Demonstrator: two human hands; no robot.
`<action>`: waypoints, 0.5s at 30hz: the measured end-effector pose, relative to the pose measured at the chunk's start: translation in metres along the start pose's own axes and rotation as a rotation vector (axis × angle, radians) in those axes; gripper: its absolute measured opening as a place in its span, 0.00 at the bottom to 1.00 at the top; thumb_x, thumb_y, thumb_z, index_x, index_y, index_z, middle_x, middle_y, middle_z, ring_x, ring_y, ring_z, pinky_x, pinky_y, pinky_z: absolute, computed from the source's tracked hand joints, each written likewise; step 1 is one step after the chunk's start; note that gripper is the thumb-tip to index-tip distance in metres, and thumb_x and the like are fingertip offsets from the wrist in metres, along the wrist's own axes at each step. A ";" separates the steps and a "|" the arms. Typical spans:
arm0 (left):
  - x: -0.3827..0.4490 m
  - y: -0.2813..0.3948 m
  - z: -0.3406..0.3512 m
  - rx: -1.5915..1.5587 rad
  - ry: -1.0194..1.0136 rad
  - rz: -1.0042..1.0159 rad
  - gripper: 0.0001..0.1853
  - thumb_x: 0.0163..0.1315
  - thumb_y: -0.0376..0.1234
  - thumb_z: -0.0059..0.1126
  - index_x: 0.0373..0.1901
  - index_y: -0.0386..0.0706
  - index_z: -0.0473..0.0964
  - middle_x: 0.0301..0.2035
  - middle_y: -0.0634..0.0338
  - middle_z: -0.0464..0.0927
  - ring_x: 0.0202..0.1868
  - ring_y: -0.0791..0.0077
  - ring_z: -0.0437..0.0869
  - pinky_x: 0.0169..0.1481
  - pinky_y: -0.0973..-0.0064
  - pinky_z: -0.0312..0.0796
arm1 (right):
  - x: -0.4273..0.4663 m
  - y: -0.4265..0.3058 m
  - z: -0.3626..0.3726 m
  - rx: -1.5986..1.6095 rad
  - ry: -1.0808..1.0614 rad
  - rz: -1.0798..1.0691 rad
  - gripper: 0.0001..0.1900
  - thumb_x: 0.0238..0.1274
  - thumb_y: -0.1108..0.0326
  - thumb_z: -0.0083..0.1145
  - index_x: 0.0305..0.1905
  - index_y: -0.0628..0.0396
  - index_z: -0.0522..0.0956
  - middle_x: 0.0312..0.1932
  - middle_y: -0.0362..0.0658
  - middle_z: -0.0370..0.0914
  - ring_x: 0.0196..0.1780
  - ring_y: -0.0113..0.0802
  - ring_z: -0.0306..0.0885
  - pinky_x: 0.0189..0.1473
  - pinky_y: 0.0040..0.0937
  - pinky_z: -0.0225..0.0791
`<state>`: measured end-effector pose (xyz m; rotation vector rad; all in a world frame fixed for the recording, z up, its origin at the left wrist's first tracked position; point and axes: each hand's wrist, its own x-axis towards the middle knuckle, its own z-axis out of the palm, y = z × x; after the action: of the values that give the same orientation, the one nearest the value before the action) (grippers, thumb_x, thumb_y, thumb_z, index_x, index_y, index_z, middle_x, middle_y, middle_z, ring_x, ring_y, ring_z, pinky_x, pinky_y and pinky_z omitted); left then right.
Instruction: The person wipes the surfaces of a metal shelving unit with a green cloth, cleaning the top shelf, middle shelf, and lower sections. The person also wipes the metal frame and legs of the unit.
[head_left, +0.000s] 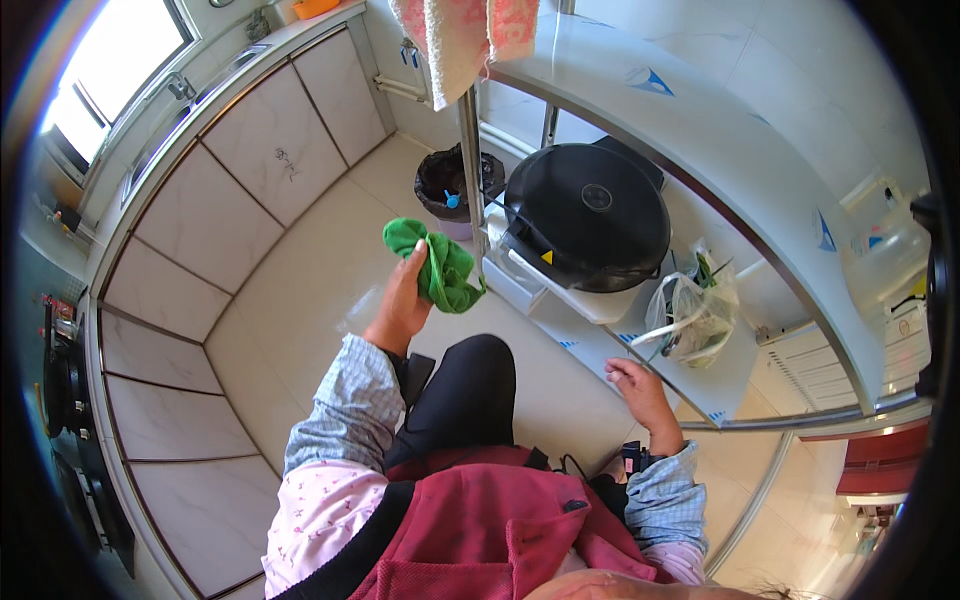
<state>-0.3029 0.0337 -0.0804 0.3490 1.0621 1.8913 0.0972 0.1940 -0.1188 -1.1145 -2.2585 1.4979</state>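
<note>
A crumpled green cloth (448, 271) is gripped in my left hand (403, 296), held up over the tiled floor with my thumb on top of it. On the right, my right hand (637, 390) has loosely curled fingers and holds nothing that I can see. It is near the front edge of the lower metal shelf (720, 386). Just beyond that hand, a clear plastic bag (694, 319) with green vegetables sits on this shelf. A round black electric appliance with a lid (589, 217) stands beside the bag, on a white base.
A metal upright (470, 165) carries the curved upper shelf (675, 135), where a pink and white towel (465, 37) hangs. Behind the upright is a lined trash bin (450, 187). Tiled cabinets (274, 142) run along the left, with a sink (161, 142) and a black stove (71, 405).
</note>
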 end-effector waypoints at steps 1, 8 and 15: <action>-0.001 0.005 -0.002 0.053 0.013 0.017 0.21 0.76 0.48 0.50 0.57 0.41 0.73 0.49 0.57 0.82 0.50 0.65 0.85 0.56 0.64 0.76 | -0.009 0.003 0.002 0.145 0.045 0.025 0.15 0.74 0.67 0.55 0.60 0.60 0.78 0.50 0.48 0.85 0.52 0.33 0.84 0.55 0.30 0.74; -0.016 -0.003 -0.026 -0.193 -0.030 -0.044 0.23 0.75 0.53 0.50 0.57 0.45 0.74 0.49 0.59 0.82 0.50 0.62 0.84 0.55 0.58 0.76 | -0.113 0.053 0.023 0.197 0.353 0.060 0.18 0.75 0.65 0.54 0.62 0.61 0.76 0.51 0.48 0.83 0.50 0.32 0.83 0.53 0.29 0.74; -0.034 0.005 -0.054 -0.278 -0.077 -0.089 0.22 0.74 0.52 0.47 0.56 0.46 0.75 0.50 0.57 0.82 0.51 0.58 0.84 0.54 0.52 0.77 | -0.252 0.096 0.025 -0.190 0.696 0.250 0.13 0.72 0.70 0.56 0.56 0.61 0.80 0.47 0.48 0.85 0.50 0.34 0.83 0.56 0.30 0.74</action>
<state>-0.3204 -0.0243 -0.1024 0.2096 0.7388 1.8991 0.3027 0.0225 -0.1562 -1.6971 -1.8320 0.7716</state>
